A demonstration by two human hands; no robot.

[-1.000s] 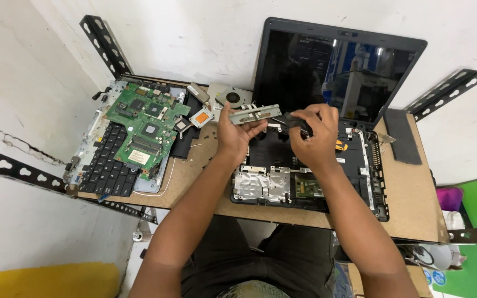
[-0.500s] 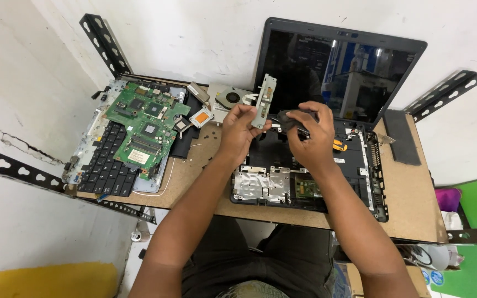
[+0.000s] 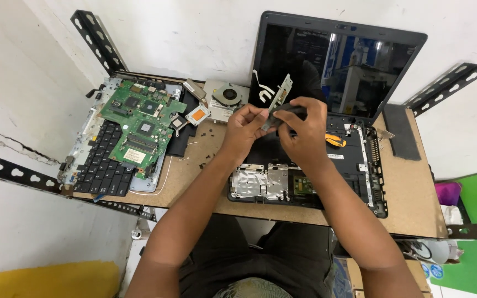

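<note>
My left hand (image 3: 245, 127) pinches the lower end of a narrow grey metal bracket (image 3: 280, 95), which stands tilted above an opened black laptop base (image 3: 360, 165). My right hand (image 3: 303, 129) is closed around a dark-handled tool (image 3: 292, 112) whose tip meets the bracket. Both hands hover over the back part of the laptop base, in front of its dark screen (image 3: 340, 60).
A green circuit board (image 3: 142, 126) lies on a removed keyboard (image 3: 100, 163) at the left of the wooden table (image 3: 415, 204). A cooling fan with heat pipe (image 3: 224, 96) sits behind my left hand. A dark flat panel (image 3: 401, 129) lies at right. Small screws dot the table near the fan.
The bracket went from lying level between my hands to standing nearly upright. My right hand moved left and closed in on it with the tool.
</note>
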